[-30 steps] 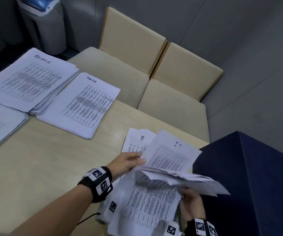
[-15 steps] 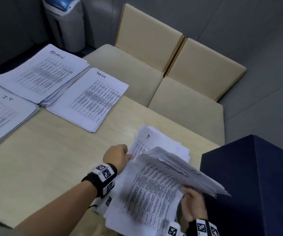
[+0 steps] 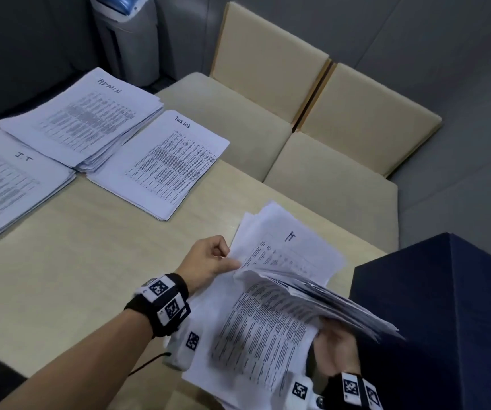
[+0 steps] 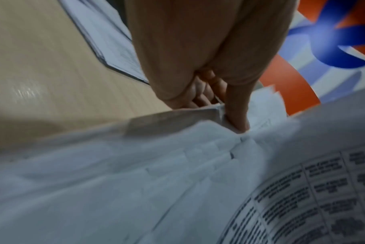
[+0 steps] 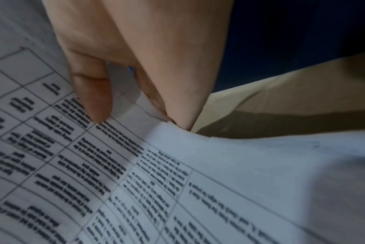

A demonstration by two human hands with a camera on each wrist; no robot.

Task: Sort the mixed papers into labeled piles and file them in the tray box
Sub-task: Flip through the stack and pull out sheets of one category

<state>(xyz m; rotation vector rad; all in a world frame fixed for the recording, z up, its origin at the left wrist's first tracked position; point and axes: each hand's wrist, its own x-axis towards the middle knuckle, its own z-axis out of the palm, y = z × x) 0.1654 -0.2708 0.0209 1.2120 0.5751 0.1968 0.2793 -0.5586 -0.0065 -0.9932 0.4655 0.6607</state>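
My right grip (image 3: 334, 347) is curled around a lifted sheaf (image 3: 312, 294) of the mixed papers (image 3: 256, 329) at the table's (image 3: 90, 276) near right edge. My left grip (image 3: 208, 261) pinches a sheet's (image 3: 291, 250) left edge. 3 labeled piles (image 3: 90, 119) lie far left.

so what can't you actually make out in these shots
- Printed table text on the sorted piles: head view, too small and blurred.
- Headings of the lifted sheets: head view, seen edge-on.
- Inside of the navy box: head view, only its outer walls show.
- Left hand fingertips: left wrist view, tucked under paper, blurred.
- Right hand grip: fingers behind sheets.
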